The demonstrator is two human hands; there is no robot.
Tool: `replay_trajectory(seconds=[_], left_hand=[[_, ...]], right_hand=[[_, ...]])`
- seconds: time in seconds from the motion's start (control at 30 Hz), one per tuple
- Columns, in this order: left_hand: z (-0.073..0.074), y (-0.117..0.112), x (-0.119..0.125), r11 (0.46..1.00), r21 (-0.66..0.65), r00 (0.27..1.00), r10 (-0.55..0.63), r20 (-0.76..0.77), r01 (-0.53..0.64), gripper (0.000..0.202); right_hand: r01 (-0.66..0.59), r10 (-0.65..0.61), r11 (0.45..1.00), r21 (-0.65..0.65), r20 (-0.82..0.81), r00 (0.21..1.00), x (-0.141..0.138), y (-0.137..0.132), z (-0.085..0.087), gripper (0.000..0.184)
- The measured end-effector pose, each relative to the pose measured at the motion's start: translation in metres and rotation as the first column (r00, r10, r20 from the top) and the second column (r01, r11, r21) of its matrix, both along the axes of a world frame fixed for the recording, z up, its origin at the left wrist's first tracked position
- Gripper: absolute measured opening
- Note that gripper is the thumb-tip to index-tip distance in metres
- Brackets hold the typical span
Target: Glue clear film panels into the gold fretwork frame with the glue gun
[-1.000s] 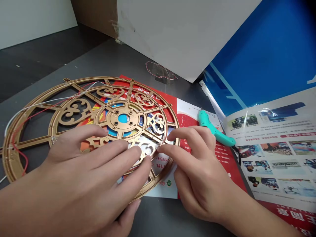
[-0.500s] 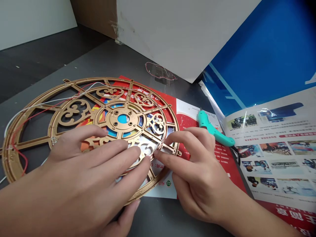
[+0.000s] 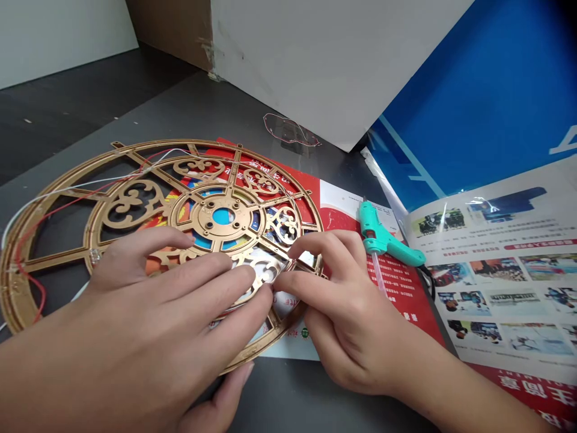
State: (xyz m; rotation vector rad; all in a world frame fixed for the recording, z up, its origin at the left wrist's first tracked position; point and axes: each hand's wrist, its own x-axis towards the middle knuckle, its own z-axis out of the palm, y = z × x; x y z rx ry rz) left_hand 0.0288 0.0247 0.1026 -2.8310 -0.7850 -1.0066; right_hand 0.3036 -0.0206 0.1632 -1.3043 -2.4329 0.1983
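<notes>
A round gold wheel-shaped frame (image 3: 224, 193) with spokes and scroll cut-outs lies before me. My left hand (image 3: 180, 319) spreads its fingers over the near part, with its thumb below the near rim, gripping the frame. At the inner ring's right side, my right hand (image 3: 342, 307) pinches thumb and index finger together on a thin wire (image 3: 292, 263), partly hidden by the fingertips. A white wire (image 3: 90, 182) and a red wire (image 3: 67, 208) run loosely across the frame's left side.
A teal glue gun (image 3: 381, 234) with a clear glue stick lies right of the frame. Beneath are printed red-and-white sheets (image 3: 336, 213). A thin wire loop (image 3: 288, 131) lies farther back, before a white box (image 3: 315, 54). A photo leaflet (image 3: 491, 288) covers the right side.
My right hand has shifted slightly left along the ring, uncovering more of the glue gun and its glue stick. The left hand keeps its place on the frame.
</notes>
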Motion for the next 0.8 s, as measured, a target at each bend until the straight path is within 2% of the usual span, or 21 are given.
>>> replay_trajectory(seconds=[0.3, 0.37, 0.43, 0.6, 0.67, 0.73, 0.8], left_hand=[[-0.005, -0.001, -0.013, 0.999, -0.033, 1.000, 0.022, 0.022, -0.021, 0.042], [-0.010, -0.001, -0.015, 0.999, -0.024, 1.000, 0.030, 0.011, -0.029, 0.043], [-0.022, -0.004, -0.018, 0.999, 0.001, 0.999, 0.034, -0.012, -0.034, 0.045], [-0.064, -0.025, -0.019, 0.999, 0.029, 0.997, 0.023, -0.067, -0.022, 0.045], [-0.073, -0.032, -0.019, 0.999, 0.031, 0.998, 0.020, -0.066, -0.018, 0.043], [-0.072, -0.032, -0.020, 0.999, 0.034, 0.998, 0.020, -0.059, -0.018, 0.043], [-0.063, -0.025, -0.021, 0.999, 0.033, 0.999, 0.028, -0.046, -0.026, 0.045]], right_hand=[[0.009, -0.009, 1.000, -0.012, -0.048, 0.999, -0.005, 0.003, -0.001, 0.031], [0.003, -0.004, 1.000, -0.015, -0.038, 0.999, -0.006, 0.003, 0.000, 0.032], [-0.001, 0.001, 1.000, -0.030, -0.014, 1.000, -0.007, 0.004, 0.000, 0.033], [-0.017, 0.018, 0.998, -0.054, 0.021, 1.000, -0.008, 0.005, 0.001, 0.029], [-0.035, 0.035, 0.998, -0.045, -0.007, 0.999, -0.007, 0.005, 0.001, 0.029], [-0.056, 0.054, 0.998, -0.041, -0.046, 0.997, -0.006, 0.006, 0.002, 0.031], [-0.058, 0.053, 0.997, -0.055, -0.085, 0.995, -0.006, 0.006, 0.002, 0.032]])
